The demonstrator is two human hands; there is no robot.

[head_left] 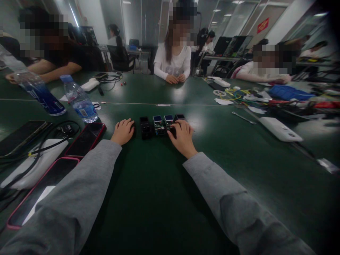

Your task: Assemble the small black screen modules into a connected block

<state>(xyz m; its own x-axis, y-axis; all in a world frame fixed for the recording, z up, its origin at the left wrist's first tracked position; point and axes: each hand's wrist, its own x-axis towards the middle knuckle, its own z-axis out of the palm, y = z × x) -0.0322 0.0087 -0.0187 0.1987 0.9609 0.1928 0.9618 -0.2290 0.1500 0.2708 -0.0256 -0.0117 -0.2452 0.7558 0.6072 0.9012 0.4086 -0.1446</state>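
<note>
Several small devices stand in a row on the green table (148,191). At the row's left end is a black device (145,127); beside it is a circuit board with a small screen (158,125), then a similar board (168,121), and a dark device (180,117) at the right end. My right hand (182,136) has its fingers bent over the dark device, its thumb near the second board; its fingers hide much of what lies beneath. My left hand (123,131) rests on the table left of the black device, fingers slightly apart, holding nothing.
Two plastic bottles (83,106), phones (86,140), cables and a white power bank (37,164) lie at the left. On the right are a wrench (243,118), a white device (280,129) and tangled wires. People sit across the table.
</note>
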